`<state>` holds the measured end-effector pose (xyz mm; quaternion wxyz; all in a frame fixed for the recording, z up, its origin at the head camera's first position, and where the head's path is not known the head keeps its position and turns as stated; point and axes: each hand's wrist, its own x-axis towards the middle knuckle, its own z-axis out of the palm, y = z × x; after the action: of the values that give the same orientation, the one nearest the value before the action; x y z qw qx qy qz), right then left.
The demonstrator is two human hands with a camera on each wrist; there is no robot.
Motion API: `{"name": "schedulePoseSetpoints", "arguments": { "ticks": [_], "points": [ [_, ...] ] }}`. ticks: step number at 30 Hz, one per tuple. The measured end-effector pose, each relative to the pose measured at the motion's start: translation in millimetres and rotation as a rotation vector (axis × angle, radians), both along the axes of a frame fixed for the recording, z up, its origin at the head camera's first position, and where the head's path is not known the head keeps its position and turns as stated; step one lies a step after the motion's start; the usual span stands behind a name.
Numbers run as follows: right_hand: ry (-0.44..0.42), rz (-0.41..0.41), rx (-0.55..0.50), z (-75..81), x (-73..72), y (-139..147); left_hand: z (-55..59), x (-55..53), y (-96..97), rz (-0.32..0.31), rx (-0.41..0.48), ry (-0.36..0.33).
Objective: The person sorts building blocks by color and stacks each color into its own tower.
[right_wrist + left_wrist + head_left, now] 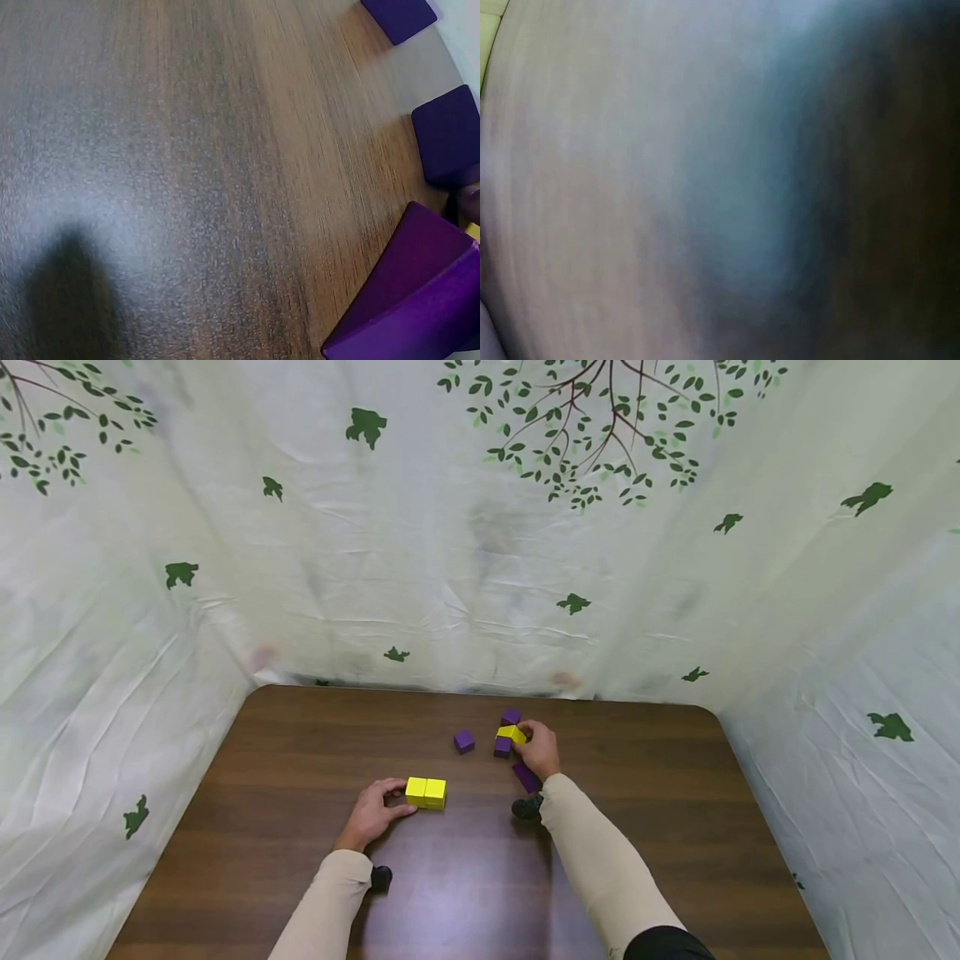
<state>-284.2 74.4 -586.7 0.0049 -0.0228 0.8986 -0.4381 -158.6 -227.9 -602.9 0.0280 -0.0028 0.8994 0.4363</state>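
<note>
Two yellow cubes (425, 793) stand side by side near the table's middle, and my left hand (369, 814) pinches the left one, thumb in front and fingers behind. Farther back and to the right, my right hand (539, 750) grips the right end of a yellow block (511, 732). That block lies between a purple cube (503, 747) in front and another purple cube (511, 717) behind. Beside the right wrist lies a purple wedge-like block (526, 777), seen close up in the right wrist view. The left wrist view is mostly blurred, with a yellow edge (487, 41) at its corner.
A single purple cube (464, 742) stands left of the right-hand group. The brown wooden table (315, 735) ends at a pale cloth backdrop (450, 552) with printed leaves, which also hangs along both sides. Black wrist cameras stick out inward from both wrists.
</note>
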Motion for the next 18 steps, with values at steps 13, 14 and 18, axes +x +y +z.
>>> {"name": "schedulePoseSetpoints", "arguments": {
  "ticks": [13,14,18],
  "points": [
    [0.009,-0.014,-0.015,1.6,2.7,2.0,0.4,-0.5,1.6,0.007,0.000,-0.009],
    [0.006,-0.016,-0.017,2.3,2.9,2.0,0.4,-0.4,1.6,0.008,-0.001,-0.012],
    [0.006,-0.019,-0.021,4.9,2.3,1.5,0.5,0.2,1.1,0.008,-0.004,-0.017]
  ]
}}
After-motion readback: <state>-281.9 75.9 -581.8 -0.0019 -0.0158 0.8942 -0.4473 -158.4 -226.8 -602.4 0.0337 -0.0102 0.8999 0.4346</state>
